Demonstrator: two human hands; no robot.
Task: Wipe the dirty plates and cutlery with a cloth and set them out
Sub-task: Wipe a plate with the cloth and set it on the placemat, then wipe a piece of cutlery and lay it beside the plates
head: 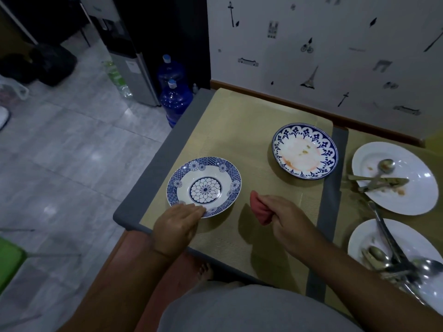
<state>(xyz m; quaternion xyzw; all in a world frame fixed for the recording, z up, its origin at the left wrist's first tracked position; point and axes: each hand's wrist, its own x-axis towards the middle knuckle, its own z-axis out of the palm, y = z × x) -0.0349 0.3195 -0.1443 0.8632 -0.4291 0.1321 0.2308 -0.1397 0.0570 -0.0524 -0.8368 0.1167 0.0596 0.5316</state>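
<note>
Plates: 4 in total on the worktop (134,212). 2 are blue-patterned plates: one with a flower in the middle (203,186), which looks clean, and one with orange smears (305,151). The other 2 are white plates: the far one (407,200) and the near one (359,240), both dirty and both w/ cutlery on them.

Cutlery: the far white plate has 1 spoon (386,165) and approx. 2 more pieces crossed under it; the near plate has a pile (393,259) with at least 3 spoons, exact no. cannot be told.

Cloth: 1, red (260,209).

Hands: 2.

Placemats: 2 seen.

Water bottles on the floor: 2 big blue ones (176,99).
</note>
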